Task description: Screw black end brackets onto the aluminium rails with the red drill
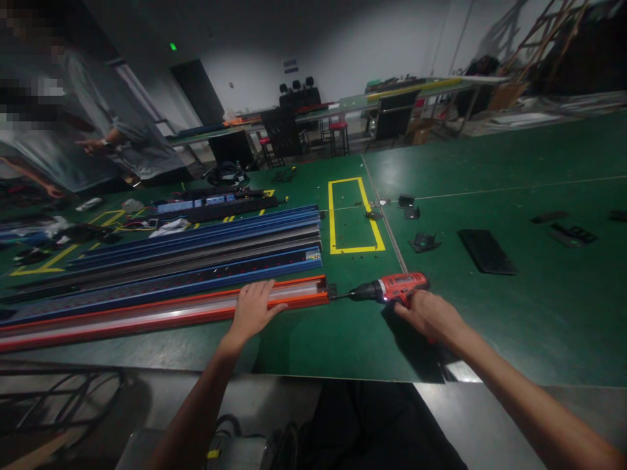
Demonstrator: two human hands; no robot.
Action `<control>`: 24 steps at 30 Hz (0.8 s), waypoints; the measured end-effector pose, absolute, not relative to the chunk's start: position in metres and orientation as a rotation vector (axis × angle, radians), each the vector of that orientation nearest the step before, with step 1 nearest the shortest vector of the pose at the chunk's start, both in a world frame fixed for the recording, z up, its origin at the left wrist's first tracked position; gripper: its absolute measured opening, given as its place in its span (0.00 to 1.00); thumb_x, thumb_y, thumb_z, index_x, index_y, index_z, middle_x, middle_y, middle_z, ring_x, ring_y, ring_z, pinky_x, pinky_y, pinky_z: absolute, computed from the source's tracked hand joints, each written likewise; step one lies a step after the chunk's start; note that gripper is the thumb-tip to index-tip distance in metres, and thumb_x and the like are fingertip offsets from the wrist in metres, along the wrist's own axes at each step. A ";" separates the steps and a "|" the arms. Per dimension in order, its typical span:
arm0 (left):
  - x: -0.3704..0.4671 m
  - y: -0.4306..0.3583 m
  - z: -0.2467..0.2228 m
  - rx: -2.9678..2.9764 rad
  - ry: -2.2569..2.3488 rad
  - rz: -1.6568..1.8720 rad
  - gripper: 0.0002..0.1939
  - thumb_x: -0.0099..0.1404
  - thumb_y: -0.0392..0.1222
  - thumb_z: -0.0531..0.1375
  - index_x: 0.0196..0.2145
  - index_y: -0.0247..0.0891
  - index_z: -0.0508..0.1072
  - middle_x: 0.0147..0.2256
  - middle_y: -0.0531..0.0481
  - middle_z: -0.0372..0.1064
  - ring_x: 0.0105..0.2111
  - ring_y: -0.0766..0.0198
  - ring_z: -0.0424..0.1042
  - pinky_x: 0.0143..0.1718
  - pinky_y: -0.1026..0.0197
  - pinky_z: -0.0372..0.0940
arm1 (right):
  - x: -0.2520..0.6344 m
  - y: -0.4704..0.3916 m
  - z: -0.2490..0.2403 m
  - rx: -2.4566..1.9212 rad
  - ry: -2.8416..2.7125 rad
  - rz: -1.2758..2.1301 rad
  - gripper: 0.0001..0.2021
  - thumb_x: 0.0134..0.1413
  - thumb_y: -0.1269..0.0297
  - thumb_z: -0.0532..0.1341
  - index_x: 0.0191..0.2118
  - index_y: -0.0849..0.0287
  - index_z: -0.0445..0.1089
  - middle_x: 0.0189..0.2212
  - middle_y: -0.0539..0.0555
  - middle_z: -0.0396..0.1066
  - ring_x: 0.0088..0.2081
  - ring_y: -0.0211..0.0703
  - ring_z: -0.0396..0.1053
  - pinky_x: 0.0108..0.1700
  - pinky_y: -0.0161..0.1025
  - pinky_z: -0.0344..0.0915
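A long orange-red metal profile [176, 305] with a pale inner strip lies along the near side of the green table. My left hand [255, 307] grips it near its right end, fingers over the top and thumb along the near side. At that end sits a small black end piece [332, 291]. My right hand [431, 313] is closed round the handle of a red and black cordless drill [399, 285]. The drill points left, and its long bit [341, 296] reaches the end piece. Whether the bit sits in a screw is too small to tell.
Several blue and black profiles [206, 251] lie behind the orange one. Black plastic pieces [424, 242] and a flat black plate [486, 251] are on the right. Yellow tape [332, 219] marks a rectangle on the green table [539, 326]. A person [122, 130] stands at the far left.
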State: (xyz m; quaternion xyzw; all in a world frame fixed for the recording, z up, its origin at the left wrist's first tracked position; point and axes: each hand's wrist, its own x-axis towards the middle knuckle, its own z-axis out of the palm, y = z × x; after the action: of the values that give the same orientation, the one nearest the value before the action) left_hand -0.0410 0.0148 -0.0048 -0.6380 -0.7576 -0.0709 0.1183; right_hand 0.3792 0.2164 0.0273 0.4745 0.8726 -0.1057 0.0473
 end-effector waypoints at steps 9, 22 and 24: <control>-0.040 0.014 -0.003 -1.859 -2.181 -0.163 0.42 0.73 0.73 0.47 0.63 0.33 0.71 0.56 0.31 0.74 0.56 0.41 0.71 0.58 0.41 0.62 | 0.379 0.215 0.029 1.369 2.649 -0.225 0.28 0.69 0.46 0.49 0.40 0.67 0.77 0.33 0.68 0.77 0.34 0.57 0.77 0.35 0.46 0.68; -0.039 0.015 -0.002 -1.854 -2.189 -0.148 0.40 0.73 0.73 0.48 0.62 0.35 0.71 0.56 0.32 0.75 0.56 0.42 0.71 0.58 0.43 0.62 | 0.374 0.212 0.034 1.576 2.571 -0.460 0.26 0.64 0.43 0.53 0.37 0.64 0.76 0.29 0.66 0.76 0.31 0.58 0.76 0.34 0.48 0.67; -0.039 0.015 -0.002 -1.853 -2.187 -0.149 0.41 0.73 0.73 0.48 0.62 0.35 0.71 0.56 0.33 0.75 0.56 0.42 0.71 0.58 0.43 0.62 | 0.374 0.211 0.035 1.603 2.560 -0.485 0.26 0.62 0.43 0.54 0.36 0.63 0.76 0.28 0.65 0.76 0.31 0.57 0.76 0.34 0.48 0.67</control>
State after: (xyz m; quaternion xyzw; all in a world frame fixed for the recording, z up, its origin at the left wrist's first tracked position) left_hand -0.0389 0.0150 -0.0018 -0.6397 -0.7549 -0.0514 0.1352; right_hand 0.3737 0.2113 0.0345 0.5236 0.8360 -0.1585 0.0413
